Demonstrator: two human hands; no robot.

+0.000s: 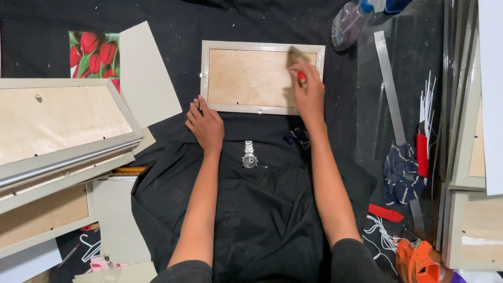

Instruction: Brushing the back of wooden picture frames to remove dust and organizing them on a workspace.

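Picture frame [262, 77] lies face-down, long axis crosswise; left hand [205, 124] rests flat and spread at its near-left corner, right hand [308, 89] pinches a small red-handled tool [301, 75] over its far-right corner.

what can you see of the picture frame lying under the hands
The picture frame lies face down and flat on the black cloth, long sides running left to right. A pale grey-beige border surrounds a light plywood backing board. Small metal tabs show along its edges. The left hand presses at its lower left corner; the right hand rests over its upper right part, holding a small red-handled tool against the backing.
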